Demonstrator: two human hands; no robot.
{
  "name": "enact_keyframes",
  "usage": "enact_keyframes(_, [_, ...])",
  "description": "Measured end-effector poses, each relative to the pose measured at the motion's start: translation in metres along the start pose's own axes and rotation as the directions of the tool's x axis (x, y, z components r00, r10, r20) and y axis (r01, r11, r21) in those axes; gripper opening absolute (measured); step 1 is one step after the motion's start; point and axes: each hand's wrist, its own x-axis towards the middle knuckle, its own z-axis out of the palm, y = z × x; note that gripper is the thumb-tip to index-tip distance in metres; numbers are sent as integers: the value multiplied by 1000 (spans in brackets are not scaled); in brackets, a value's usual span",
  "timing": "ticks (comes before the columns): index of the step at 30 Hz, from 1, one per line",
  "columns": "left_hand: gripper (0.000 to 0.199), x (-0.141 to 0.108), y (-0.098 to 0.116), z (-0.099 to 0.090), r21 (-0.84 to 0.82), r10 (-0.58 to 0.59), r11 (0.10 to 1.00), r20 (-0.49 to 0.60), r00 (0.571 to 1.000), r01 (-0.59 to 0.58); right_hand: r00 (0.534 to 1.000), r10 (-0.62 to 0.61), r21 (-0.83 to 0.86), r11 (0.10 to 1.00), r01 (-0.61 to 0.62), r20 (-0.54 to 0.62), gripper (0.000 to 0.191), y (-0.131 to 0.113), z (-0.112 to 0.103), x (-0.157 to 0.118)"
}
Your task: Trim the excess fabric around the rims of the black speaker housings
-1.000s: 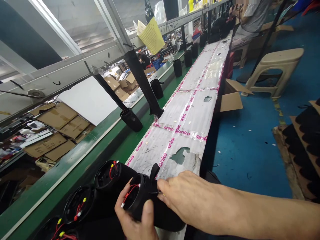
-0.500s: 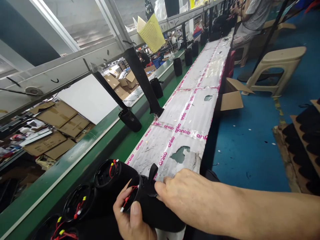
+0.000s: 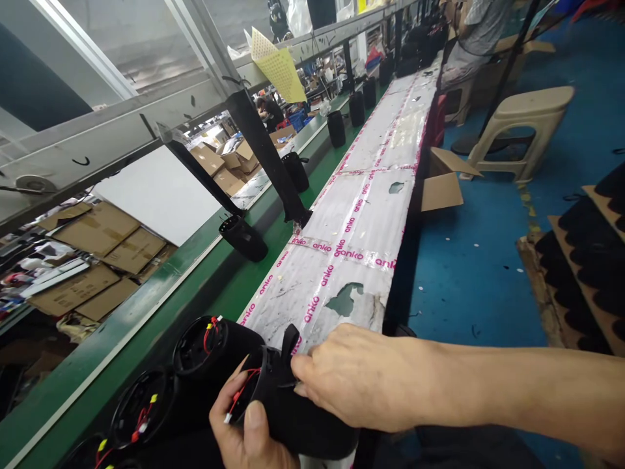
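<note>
left hand [image 3: 254, 440] gripping black tube [image 3: 315, 420] | right hand [image 3: 361, 374] clenched by the strap [image 3: 290, 342], can't tell on what | tbh hold steady, don't pinch red wires [image 3: 239, 393]

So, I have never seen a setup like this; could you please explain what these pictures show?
There is no machine arm here: a person works with two bare hands, seen by one camera worn on the head, looking forward and down. The left hand holds a black cylinder near its open end, where red wires show. The right hand has its fingers curled against the side, near a black loop; what they pinch is hidden. More black cylinders stand or lean on the green surface, beside a white-covered bench with pink "anko" lettering.
</note>
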Motion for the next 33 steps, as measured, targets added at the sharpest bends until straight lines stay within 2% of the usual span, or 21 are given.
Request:
enact_keyframes(6, [41,0,-2,3,23,56,998,-18,998,-55,999,10,-51,999,-12,-34,4,-10,-1,-2])
enact_keyframes(10, [42,1,-2,3,34,76,997,-36,996,-75,999,-37,-54,998,36,-25,5,-9,-2,-1])
enact_keyframes(16, [41,3,-7,-1,38,99,994,-12,995,-99,1000,1,57,998,0,-26,18,2,-4,1])
enact_keyframes(22, [44,4,-6,2,44,105,994,-18,994,-104,995,-46,18,999,48,-92,14,0,-1,3])
enact_keyframes(33, [45,2,-1,5,67,76,995,-45,996,-73,996,-70,25,997,72,-49,8,-1,-9,5])
